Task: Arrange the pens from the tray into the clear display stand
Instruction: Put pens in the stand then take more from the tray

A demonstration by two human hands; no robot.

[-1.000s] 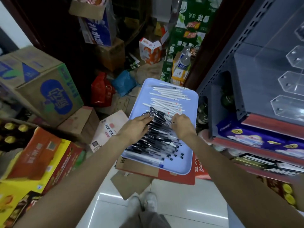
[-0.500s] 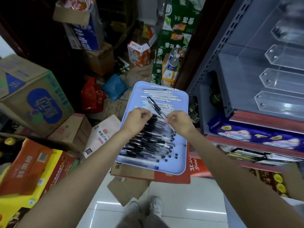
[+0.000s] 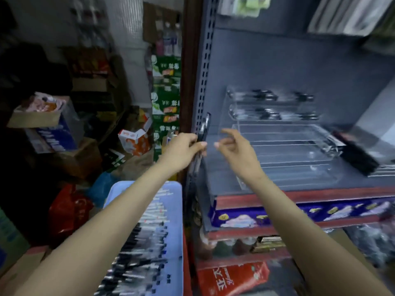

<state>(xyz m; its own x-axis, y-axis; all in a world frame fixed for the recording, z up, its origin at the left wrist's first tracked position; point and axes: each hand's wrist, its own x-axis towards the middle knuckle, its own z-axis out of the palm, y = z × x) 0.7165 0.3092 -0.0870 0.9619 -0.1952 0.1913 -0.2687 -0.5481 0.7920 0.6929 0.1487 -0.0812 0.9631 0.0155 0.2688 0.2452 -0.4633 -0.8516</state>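
We pinch pens [image 3: 202,133] in left hand [image 3: 181,149], right hand [image 3: 233,150] fingers spread; feed them level into stand [image 3: 284,146], mid-right.

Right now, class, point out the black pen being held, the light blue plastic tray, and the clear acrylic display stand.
Black pen [image 3: 204,129]: head view, upper barrel above the left hand.
Light blue plastic tray [image 3: 174,210]: head view, bare right side.
Clear acrylic display stand [image 3: 288,146]: head view, middle tier.

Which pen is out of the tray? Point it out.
The dark pen pinched in the left hand, raised beside the clear stand. All the others lie flat in the blue tray below.
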